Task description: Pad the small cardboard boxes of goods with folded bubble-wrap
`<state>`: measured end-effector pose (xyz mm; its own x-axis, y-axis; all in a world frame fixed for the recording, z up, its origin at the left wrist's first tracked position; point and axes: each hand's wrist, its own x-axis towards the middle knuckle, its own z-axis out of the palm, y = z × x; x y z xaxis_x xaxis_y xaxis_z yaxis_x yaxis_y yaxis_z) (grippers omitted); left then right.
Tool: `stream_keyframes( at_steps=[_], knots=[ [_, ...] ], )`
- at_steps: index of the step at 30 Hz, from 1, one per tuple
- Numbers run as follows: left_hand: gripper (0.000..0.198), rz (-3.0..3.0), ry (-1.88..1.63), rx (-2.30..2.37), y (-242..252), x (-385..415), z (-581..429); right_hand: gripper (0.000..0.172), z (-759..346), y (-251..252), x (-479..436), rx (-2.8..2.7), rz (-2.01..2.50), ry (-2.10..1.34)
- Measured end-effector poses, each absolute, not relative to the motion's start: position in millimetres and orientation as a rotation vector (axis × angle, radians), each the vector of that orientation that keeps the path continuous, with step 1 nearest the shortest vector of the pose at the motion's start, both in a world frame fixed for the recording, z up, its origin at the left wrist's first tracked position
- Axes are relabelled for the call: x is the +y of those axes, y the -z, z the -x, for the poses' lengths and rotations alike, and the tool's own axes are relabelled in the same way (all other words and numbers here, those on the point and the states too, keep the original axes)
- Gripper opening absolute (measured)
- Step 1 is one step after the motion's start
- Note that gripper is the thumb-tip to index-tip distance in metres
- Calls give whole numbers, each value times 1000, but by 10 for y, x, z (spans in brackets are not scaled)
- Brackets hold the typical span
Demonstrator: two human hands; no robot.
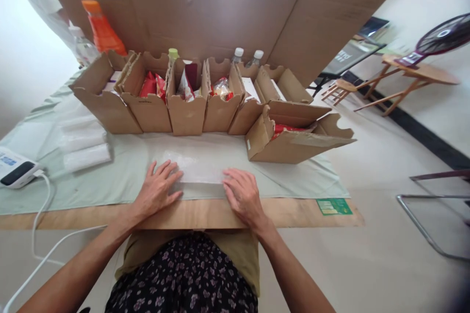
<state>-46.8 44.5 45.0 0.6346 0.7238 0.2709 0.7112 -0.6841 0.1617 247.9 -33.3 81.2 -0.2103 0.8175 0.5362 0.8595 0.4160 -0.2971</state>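
Note:
A clear plastic bag or sheet [200,168] lies flat on the pale green cloth in front of me. My left hand [157,188] rests palm down at its left end, fingers spread and thumb apart. At the opposite end, my right hand [243,194] lies with slightly bent fingers on the plastic's edge. Neither hand is wrapped round anything. To the left sit several folded bundles of translucent plastic [86,149].
Behind the plastic stands a row of open cardboard boxes [187,115] with red packets and white items. Another box [290,144] sits angled at right. A large cardboard panel [220,10] rises behind, bottles before it. A white device [18,168] with a cable lies left.

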Motion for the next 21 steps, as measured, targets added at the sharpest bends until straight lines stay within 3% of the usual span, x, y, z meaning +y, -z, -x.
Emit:
stream_keyframes(
  at_steps=[6, 9, 12, 16, 18, 21],
  knots=[
    [41, -2796, -710, 1057, -530, 691, -65, 15, -2036, -967, -910, -2025, 1206, 14],
    [43, -2761, -546, 1019, -573, 871, -299, 14, -1813, -807, -872, -2103, 1187, 23],
    [64, -2684, -402, 1078, -604, 819, -185, 15, -1669, -643, -708, -2165, 1289, 20],
    [83, -2442, -465, 852, -729, 303, 260, 10, -1635, -637, -517, -2151, 1344, -140],
    [79, -2306, -507, 795, -762, 36, 359, 13, -1687, -692, -480, -2098, 1328, -297],
    [54, -2133, -636, 992, -707, -156, 284, 27, -1836, -732, -531, -1988, 1341, -507]
  ],
)
